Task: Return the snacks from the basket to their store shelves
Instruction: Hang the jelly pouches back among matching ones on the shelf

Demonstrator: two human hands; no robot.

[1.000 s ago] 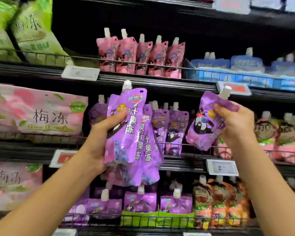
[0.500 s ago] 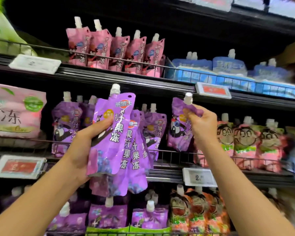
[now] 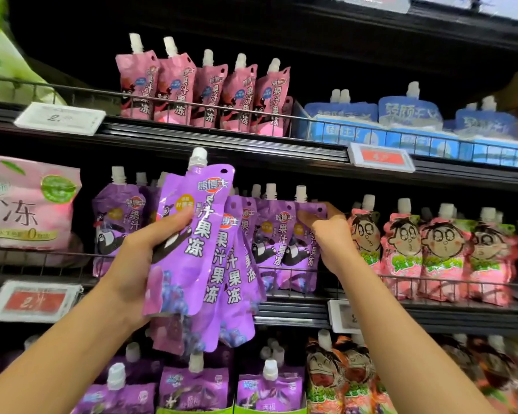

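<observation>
My left hand [image 3: 144, 264] grips a fanned bunch of purple jelly pouches [image 3: 204, 258] with white spouts, held up in front of the middle shelf [image 3: 296, 309]. My right hand [image 3: 332, 234] pinches the top corner of one more purple pouch [image 3: 304, 252], which stands upright on that shelf at the right end of the row of matching purple pouches [image 3: 117, 222]. The basket is out of view.
Pink pouches [image 3: 204, 91] and blue packs [image 3: 407, 121] fill the shelf above. Cartoon-face pink pouches [image 3: 431, 249] stand just right of my right hand. A large pink bag [image 3: 27, 204] lies at left. More purple and orange pouches sit on the shelf below. Price tags line the shelf edges.
My right hand has carried its pouch down and inward from the air onto the middle shelf beside the purple row. The left hand still holds its bunch; the view shifted right.
</observation>
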